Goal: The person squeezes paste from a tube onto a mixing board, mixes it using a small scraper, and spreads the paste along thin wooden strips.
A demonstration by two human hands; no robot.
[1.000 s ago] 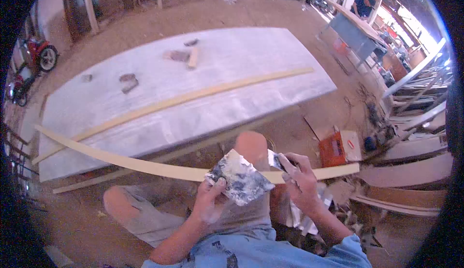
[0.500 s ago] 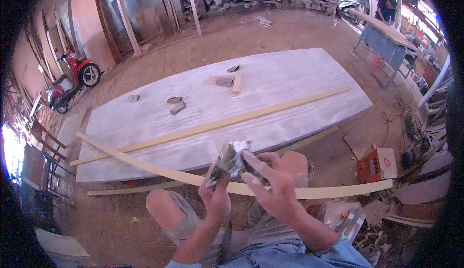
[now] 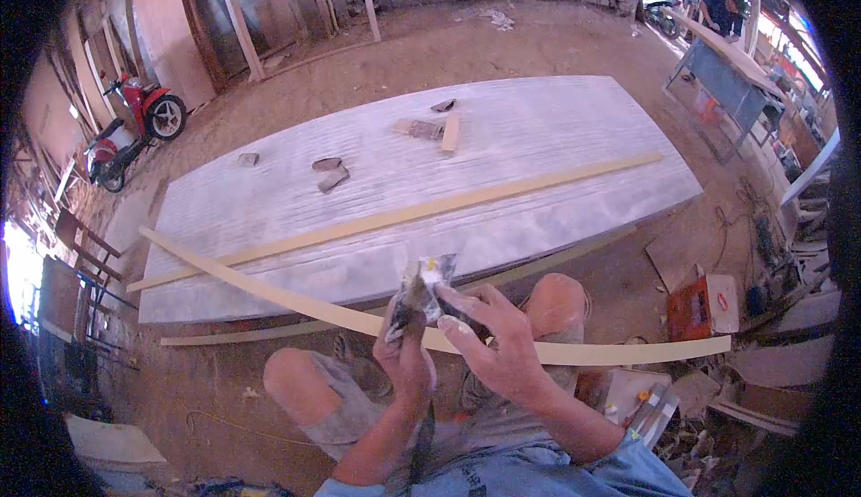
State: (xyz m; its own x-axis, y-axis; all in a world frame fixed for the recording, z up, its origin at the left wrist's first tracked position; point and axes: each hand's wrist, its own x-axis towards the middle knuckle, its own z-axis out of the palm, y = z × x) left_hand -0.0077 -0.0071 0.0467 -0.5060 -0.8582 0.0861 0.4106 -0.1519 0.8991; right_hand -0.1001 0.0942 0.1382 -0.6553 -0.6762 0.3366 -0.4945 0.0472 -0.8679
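Observation:
My left hand (image 3: 408,362) is closed around a crumpled, shiny packet (image 3: 436,271) with dark, silvery and yellowish patches. The fingers of my right hand (image 3: 499,335) meet the packet from the other side, around something dark that is partly hidden. Pale dust or paste coats the right fingertips. Beneath both hands a long pale wooden strip (image 3: 619,353) runs across, over my knees and onto the panel's left end. A white-smeared, grooved panel (image 3: 538,228) lies in front of me, with a second strip (image 3: 404,219) along it.
Several small blocks and scraps, including a wood block (image 3: 450,133), lie on the panel. At right are a red-and-white box (image 3: 704,307) and a tray of tools (image 3: 653,407). A red scooter (image 3: 139,120) stands at left. Far right, a person (image 3: 717,11) is beyond a workbench (image 3: 726,48).
The packet tilts more upright, and my hands have shifted slightly left in view. The camera view has moved a little; strips and panel stay put.

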